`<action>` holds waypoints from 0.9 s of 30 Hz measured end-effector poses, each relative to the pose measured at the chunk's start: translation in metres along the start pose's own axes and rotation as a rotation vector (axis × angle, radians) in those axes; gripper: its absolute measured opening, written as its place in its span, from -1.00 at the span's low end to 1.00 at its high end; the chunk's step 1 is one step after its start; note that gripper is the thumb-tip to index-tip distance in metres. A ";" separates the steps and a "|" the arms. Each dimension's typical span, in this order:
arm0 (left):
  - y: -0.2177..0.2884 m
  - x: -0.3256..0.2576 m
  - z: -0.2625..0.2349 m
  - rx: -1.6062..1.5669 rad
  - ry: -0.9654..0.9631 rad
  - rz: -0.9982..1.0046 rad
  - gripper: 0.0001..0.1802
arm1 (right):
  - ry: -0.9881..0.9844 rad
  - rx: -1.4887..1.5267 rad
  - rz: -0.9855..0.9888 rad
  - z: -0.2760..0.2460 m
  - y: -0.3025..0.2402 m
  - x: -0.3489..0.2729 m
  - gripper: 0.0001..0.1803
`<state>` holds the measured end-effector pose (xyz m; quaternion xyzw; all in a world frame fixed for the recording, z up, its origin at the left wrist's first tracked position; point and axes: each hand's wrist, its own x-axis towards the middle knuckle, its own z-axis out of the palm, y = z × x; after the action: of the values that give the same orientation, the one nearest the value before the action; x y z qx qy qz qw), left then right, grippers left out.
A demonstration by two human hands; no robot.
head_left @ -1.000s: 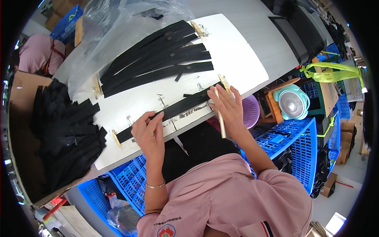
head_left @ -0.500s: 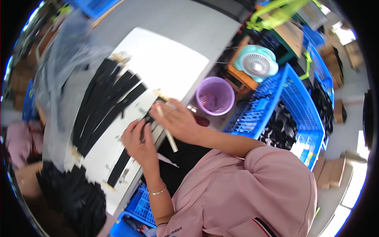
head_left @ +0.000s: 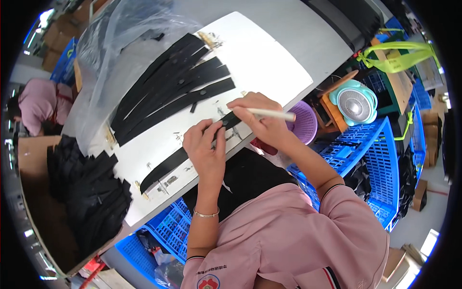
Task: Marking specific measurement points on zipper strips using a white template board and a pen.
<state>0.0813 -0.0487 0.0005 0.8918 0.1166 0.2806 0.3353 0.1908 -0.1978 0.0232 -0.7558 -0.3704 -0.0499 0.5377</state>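
A long black fabric strip [head_left: 166, 168] lies along the near edge of the white board [head_left: 269, 53]. My left hand [head_left: 204, 144] rests on this strip with bent fingers, pressing it to the board. Beside its fingertips is a small round dark piece [head_left: 225, 124] on the strip. My right hand [head_left: 264, 118] is closed around a slim white pen-like stick [head_left: 272, 114], whose end juts out to the right; its tip is hidden by the fingers. Those fingertips are close to the strip's far end. Several more black strips [head_left: 168, 79] lie fanned out on the board, some with small round dark pieces on them.
Clear plastic sheeting [head_left: 103, 62] covers the table's left side. A cardboard box [head_left: 36, 159] of black strips stands at the near left. Right of the table are a purple basket [head_left: 305, 127], a turquoise fan [head_left: 356, 103] and blue crates [head_left: 385, 168]. A person [head_left: 41, 103] is farther left.
The view has turned, shifting the board up and right in the picture. The white stick, which pointed toward my body, now points right in my right hand. My left hand stays on the strip.
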 end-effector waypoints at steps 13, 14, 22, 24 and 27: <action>-0.001 0.000 -0.002 0.032 0.004 -0.045 -0.81 | -0.205 0.004 0.187 0.025 0.019 0.007 -0.76; -0.001 0.001 -0.002 0.027 0.003 -0.043 -0.81 | -0.213 -0.027 0.181 0.025 0.019 0.007 -0.76; -0.002 -0.002 -0.001 0.021 0.004 -0.043 -0.82 | -0.131 0.079 0.161 0.027 0.017 0.004 -0.78; -0.002 -0.003 -0.001 0.026 0.003 -0.047 -0.81 | -0.093 0.173 0.227 0.025 0.017 0.002 -0.78; -0.001 -0.002 0.000 0.014 0.006 -0.053 -0.81 | -0.117 0.175 0.161 0.020 0.023 0.000 -0.71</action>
<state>0.0797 -0.0489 -0.0009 0.8898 0.1432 0.2734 0.3360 0.1984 -0.1845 -0.0026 -0.7349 -0.3420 0.0701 0.5815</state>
